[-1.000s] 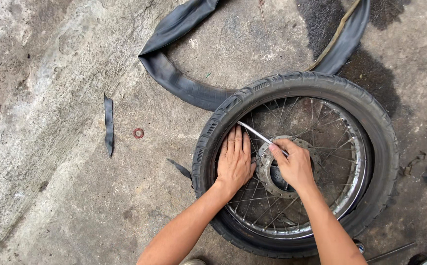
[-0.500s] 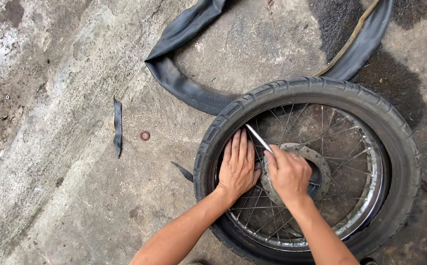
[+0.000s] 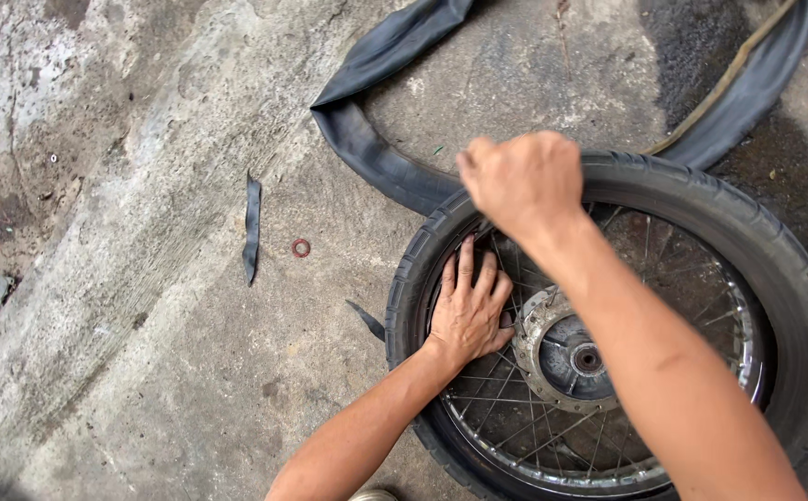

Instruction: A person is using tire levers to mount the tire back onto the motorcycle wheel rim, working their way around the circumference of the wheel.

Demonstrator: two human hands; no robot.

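A spoked motorcycle wheel with a black tyre [image 3: 775,250] lies flat on the concrete. My left hand [image 3: 467,311] presses flat on the spokes just inside the tyre's left edge, fingers spread, beside the metal hub [image 3: 571,357]. My right hand [image 3: 524,181] is raised in a fist over the tyre's upper-left rim. The thin metal rod it gripped a moment ago is hidden under the fist.
A limp black inner tube [image 3: 367,148] curves on the ground behind the wheel. A black rubber strip [image 3: 252,227], a small red washer [image 3: 302,248] and a short black scrap [image 3: 367,320] lie left of the tyre on stained concrete.
My right hand has lifted from the hub and moved up to the tyre's upper-left rim, closing into a fist. My left hand stays on the spokes. The view has shifted slightly.
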